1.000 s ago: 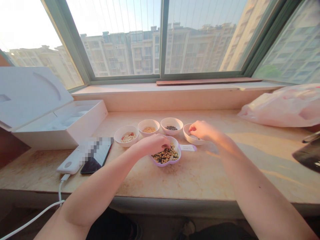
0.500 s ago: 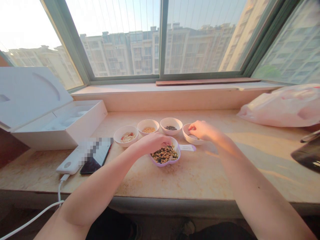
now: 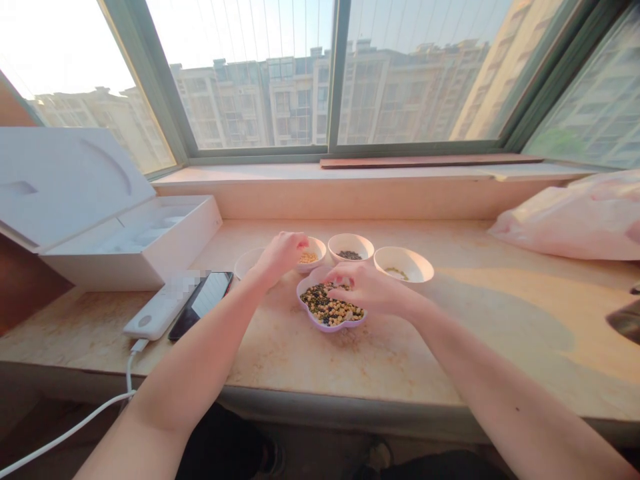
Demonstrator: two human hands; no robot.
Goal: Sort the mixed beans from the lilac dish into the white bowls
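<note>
My left hand (image 3: pixel 281 257) hovers at the near left edge of a white bowl of yellow beans (image 3: pixel 309 257). Its fingers are bent together, and whatever they hold is too small to make out. Over a purple-rimmed, scalloped dish (image 3: pixel 331 328) hangs my right hand (image 3: pixel 363 285), thumb and fingers apart. Mixed yellow, black and green beans (image 3: pixel 327 307) fill that dish. Behind it stands a bowl of black beans (image 3: pixel 350 255). To the right is a bowl (image 3: pixel 417 265) with a few green beans. My left wrist mostly hides another white bowl (image 3: pixel 244 263).
On the left, a white power bank (image 3: pixel 155 313) with a cable lies beside a dark phone (image 3: pixel 203 300). An open white box (image 3: pixel 175 247) stands behind them. A plastic bag (image 3: pixel 575 220) rests at the right, with a dark object (image 3: pixel 625 321) nearer the edge.
My left hand has moved from the scalloped dish up to the yellow bean bowl. My right hand has left the right-hand bowl and moved left over the dish, its fingers parting.
</note>
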